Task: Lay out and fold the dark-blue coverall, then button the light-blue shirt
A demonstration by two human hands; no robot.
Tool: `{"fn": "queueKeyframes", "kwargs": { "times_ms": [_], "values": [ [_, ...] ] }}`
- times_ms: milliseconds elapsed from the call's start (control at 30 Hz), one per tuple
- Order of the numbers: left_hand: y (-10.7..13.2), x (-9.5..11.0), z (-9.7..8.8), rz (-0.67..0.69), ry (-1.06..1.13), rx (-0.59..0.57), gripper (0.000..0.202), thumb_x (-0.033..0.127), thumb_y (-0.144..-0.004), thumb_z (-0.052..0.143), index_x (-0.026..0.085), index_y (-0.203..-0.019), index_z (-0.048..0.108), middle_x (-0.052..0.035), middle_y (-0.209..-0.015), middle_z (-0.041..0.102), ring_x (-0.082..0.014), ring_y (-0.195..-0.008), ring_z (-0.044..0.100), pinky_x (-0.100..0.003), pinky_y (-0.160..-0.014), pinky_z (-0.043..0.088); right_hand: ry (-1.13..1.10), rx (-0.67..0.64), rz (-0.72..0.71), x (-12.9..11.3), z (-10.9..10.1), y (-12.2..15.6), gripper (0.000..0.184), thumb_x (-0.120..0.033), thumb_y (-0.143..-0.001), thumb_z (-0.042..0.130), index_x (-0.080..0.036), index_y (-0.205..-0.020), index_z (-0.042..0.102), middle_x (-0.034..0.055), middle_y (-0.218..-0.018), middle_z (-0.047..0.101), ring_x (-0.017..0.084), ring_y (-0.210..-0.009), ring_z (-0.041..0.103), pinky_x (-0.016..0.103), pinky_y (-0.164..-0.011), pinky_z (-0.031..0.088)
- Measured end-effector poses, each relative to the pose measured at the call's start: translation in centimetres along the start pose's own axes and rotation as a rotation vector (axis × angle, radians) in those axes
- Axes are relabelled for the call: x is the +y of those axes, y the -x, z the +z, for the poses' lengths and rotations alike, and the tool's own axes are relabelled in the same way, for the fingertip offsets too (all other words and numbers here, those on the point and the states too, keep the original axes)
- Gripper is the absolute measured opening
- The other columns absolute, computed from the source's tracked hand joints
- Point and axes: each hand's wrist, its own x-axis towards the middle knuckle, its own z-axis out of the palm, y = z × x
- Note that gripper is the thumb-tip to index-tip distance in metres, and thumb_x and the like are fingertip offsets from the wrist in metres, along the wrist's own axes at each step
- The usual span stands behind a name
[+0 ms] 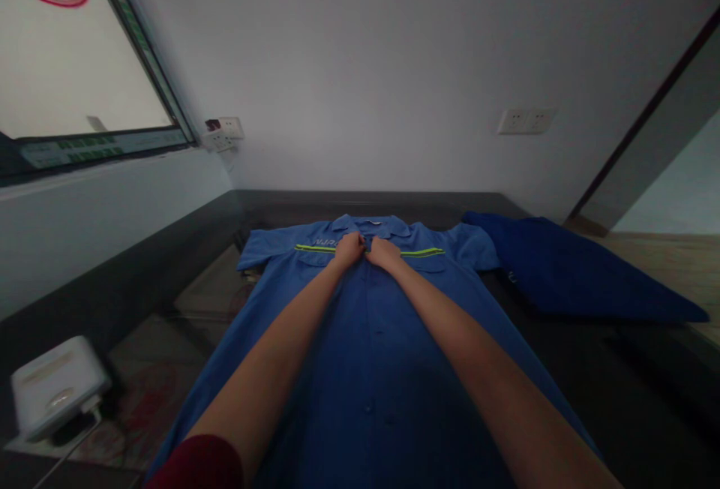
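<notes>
A blue short-sleeved work shirt [360,339] lies spread front side up on a dark glossy table, its collar toward the wall. Yellow-green stripes cross its chest above the pocket flaps. My left hand [349,247] is closed on the front placket just below the collar. Close beside it, my right hand [385,253] pinches the other side of the same placket. The fingertips nearly meet, and the small button area between them is mostly hidden. Lower down, a button [368,405] shows on the front.
A folded dark blue cloth [574,268] lies at the right, against the shirt's sleeve. On the left stands a white box-shaped device [59,385] with a cable. The table [360,198] meets a white wall with sockets [526,121]; a window [84,46] is at the left.
</notes>
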Motion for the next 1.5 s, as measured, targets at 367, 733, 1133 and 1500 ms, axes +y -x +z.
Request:
{"fn": "queueKeyframes", "kwargs": {
  "times_ms": [367,733,1133,1500],
  "values": [
    [1.4,-0.7,1.7,0.052,0.053,0.131,0.015,0.021,-0.082,0.061,0.014,-0.095,0.06,-0.0068,-0.09,0.067,-0.0175,-0.085,0.062,-0.025,-0.074,0.045,-0.228,0.179,-0.051,2.6,1.5,-2.8,0.021,-0.016,-0.076,0.058,-0.016,-0.094,0.07,0.0081,-0.1,0.072,0.019,-0.096,0.065,0.023,-0.079,0.046],
    [2.4,-0.3,0.9,0.088,-0.032,0.163,0.009,0.026,-0.082,0.06,0.019,-0.086,0.064,-0.0079,-0.093,0.067,-0.0238,-0.094,0.059,-0.034,-0.083,0.042,-0.44,0.347,-0.165,3.0,4.7,-3.6,0.017,-0.014,-0.079,0.056,-0.016,-0.091,0.068,0.0074,-0.091,0.072,0.018,-0.085,0.066,0.027,-0.077,0.049],
    [2.2,-0.1,0.9,0.127,0.063,0.194,0.011,0.02,-0.083,0.057,0.018,-0.09,0.066,-0.0065,-0.092,0.07,-0.0196,-0.086,0.063,-0.027,-0.078,0.044,-0.496,0.379,-0.283,4.1,5.1,-4.0,0.022,-0.012,-0.085,0.043,-0.017,-0.092,0.063,0.005,-0.084,0.069,0.017,-0.077,0.064,0.027,-0.073,0.047],
    [1.8,-0.5,1.0,0.096,0.169,0.214,0.013,0.019,-0.082,0.06,0.018,-0.09,0.07,-0.005,-0.087,0.072,-0.0186,-0.082,0.065,-0.026,-0.075,0.046,-0.407,0.409,-0.44,4.6,4.1,-3.4,0.015,-0.013,-0.081,0.056,-0.017,-0.091,0.066,0.008,-0.091,0.068,0.021,-0.087,0.061,0.033,-0.082,0.044]
  ]
}}
